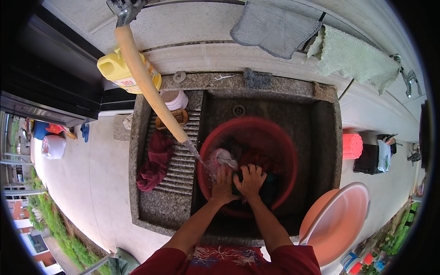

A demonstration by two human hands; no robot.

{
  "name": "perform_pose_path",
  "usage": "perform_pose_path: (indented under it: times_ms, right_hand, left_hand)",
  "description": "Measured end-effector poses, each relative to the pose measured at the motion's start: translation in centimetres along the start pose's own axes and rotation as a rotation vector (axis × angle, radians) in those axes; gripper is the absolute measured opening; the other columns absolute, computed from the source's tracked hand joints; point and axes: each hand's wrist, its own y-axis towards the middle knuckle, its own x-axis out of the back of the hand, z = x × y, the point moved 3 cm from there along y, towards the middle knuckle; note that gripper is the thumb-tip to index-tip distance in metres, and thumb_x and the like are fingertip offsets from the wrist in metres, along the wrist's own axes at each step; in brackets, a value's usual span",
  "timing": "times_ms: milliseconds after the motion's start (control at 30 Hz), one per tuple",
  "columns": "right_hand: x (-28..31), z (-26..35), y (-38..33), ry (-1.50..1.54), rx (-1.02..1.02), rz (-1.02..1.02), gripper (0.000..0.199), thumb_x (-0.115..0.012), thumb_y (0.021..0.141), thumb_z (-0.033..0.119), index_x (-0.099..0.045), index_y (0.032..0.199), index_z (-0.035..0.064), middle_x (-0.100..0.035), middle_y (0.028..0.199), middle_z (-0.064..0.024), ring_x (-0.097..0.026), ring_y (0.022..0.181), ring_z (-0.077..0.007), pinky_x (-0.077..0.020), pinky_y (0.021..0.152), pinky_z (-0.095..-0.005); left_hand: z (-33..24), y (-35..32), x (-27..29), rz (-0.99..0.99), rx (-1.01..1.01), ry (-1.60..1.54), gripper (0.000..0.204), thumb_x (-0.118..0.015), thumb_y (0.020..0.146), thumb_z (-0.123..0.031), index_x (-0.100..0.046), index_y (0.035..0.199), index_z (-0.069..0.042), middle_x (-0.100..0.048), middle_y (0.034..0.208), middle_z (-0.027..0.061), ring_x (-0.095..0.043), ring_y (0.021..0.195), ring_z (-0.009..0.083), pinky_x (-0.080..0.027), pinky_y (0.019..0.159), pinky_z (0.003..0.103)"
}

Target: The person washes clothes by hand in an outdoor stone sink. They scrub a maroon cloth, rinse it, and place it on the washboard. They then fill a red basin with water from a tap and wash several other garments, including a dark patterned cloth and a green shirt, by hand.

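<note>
A red plastic basin [284,146] sits in a stone sink [327,137], full of wet clothes in dark, red and pale colours. My left hand [223,185] and my right hand [251,179] are pressed side by side on a dark garment [268,188] in the basin, fingers curled into the cloth. A tan hose [149,85] slants down from a tap at the top left, and water runs from its end into the basin's left side. A maroon garment [155,160] lies on the ribbed stone washboard [183,167] to the left.
A yellow detergent jug [117,68] stands on the ledge by the hose. A pale cup [176,98] and a brush lie at the washboard's top. Grey and green cloths hang on the wall above. A salmon basin [337,222] leans at the lower right, a red stool behind it.
</note>
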Motion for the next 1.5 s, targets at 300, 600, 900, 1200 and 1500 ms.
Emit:
perform_pose_path:
  times_ms: [300, 600, 900, 1200, 1500]
  right_hand:
    - [-6.3, -4.2, 4.8, -0.011, -0.263, 0.386, 0.036, -0.057, 0.076, 0.042, -0.065, 0.097, 0.0136, -0.062, 0.106, -0.0117, -0.052, 0.103, -0.0329, -0.0385, 0.083, -0.056]
    - [-3.3, -5.2, 9.1, 0.398, -0.604, 0.533, 0.035, -0.051, 0.082, 0.04, -0.068, 0.079, 0.0087, -0.065, 0.082, -0.0167, -0.061, 0.082, -0.038, -0.0469, 0.073, -0.0446]
    - [7.1, 4.4, -5.1, 0.392, -0.127, 0.418, 0.028, -0.07, 0.072, 0.028, -0.061, 0.095, 0.0149, -0.059, 0.099, -0.0081, -0.055, 0.091, -0.028, -0.0463, 0.068, -0.041]
    - [1.6, 0.5, -3.9, -0.148, -0.282, 0.278, 0.05, -0.059, 0.077, 0.049, -0.051, 0.12, 0.0247, -0.038, 0.128, -0.0123, -0.035, 0.116, -0.0379, -0.0318, 0.081, -0.0573]
    - [-4.0, -4.6, 2.5, 0.069, -0.44, 0.684, 0.054, -0.047, 0.085, 0.048, -0.05, 0.125, 0.0121, -0.052, 0.122, -0.0208, -0.052, 0.108, -0.0371, -0.0416, 0.089, -0.0476]
  left_hand:
    - [1.2, 3.0, -0.8, -0.153, -0.14, -0.047, 0.111, -0.079, 0.058, -0.048, -0.02, 0.141, -0.005, -0.025, 0.141, 0.0216, -0.023, 0.131, 0.039, -0.028, 0.105, 0.048]
    - [1.9, 1.4, 0.1, -0.153, -0.156, -0.25, 0.084, -0.083, 0.059, -0.037, -0.043, 0.123, 0.0, -0.045, 0.115, 0.0211, -0.041, 0.112, 0.0379, -0.042, 0.087, 0.046]
    - [0.9, -2.1, 3.2, -0.168, -0.458, -0.149, 0.086, -0.07, 0.066, -0.014, -0.025, 0.14, -0.015, -0.031, 0.135, 0.0205, -0.033, 0.124, 0.0394, -0.039, 0.094, 0.048]
    - [0.4, 0.3, 0.2, -0.12, -0.128, 0.217, 0.093, -0.068, 0.07, -0.011, -0.012, 0.145, -0.007, -0.019, 0.141, 0.025, -0.023, 0.13, 0.0387, -0.036, 0.1, 0.041]
    - [1.5, 4.0, -0.1, -0.149, -0.136, 0.144, 0.084, -0.069, 0.072, -0.013, -0.021, 0.141, -0.003, -0.042, 0.126, 0.025, -0.038, 0.118, 0.04, -0.04, 0.096, 0.041]
